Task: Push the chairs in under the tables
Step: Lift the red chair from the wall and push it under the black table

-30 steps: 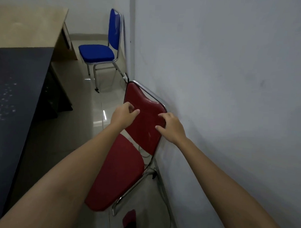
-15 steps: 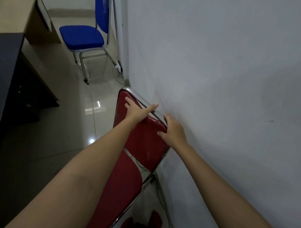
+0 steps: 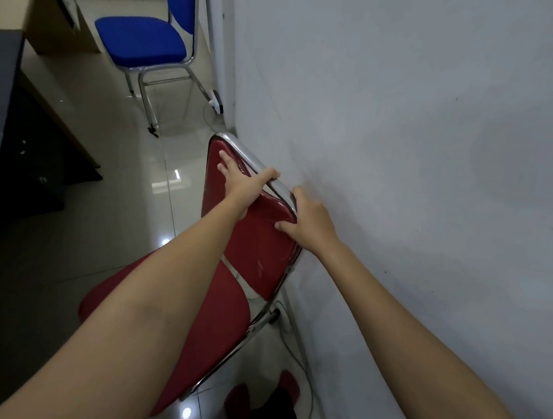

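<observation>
At the far left a dark table (image 3: 2, 112) runs along the frame edge, with a tan table (image 3: 46, 19) beyond it, and a glossy tiled floor (image 3: 119, 185) lies between them and the wall (image 3: 396, 150). A blue chair (image 3: 140, 41) stands further back, near the wall and apart from the tan table, not yet tucked in. Closer, the red chair (image 3: 261, 240) sits with its back almost against the wall, its seat reaching toward the open floor, well apart from the dark table. The left hand (image 3: 241, 186) lies over the upper backrest, fingers spread on the red pad and thumb hooked over the chrome rim; the right hand (image 3: 309, 223) wraps the rim's near corner, thumb on the front, fingers curled behind (whether they close fully round the tube I cannot tell). The step in hand looks to be pulling the chair off the wall so it can be turned toward a table. The risks: with so little gap at the wall, the right knuckles could scrape it; a thin cable (image 3: 295, 351) trails on the floor by the rear leg and could snag as the frame slides; and the polished tiles may let the legs skid faster than meant, knocking the seat into the dark table's edge. The person's feet (image 3: 288, 382) stand close behind the chair, so a hard backward tug could bring a leg onto them.
</observation>
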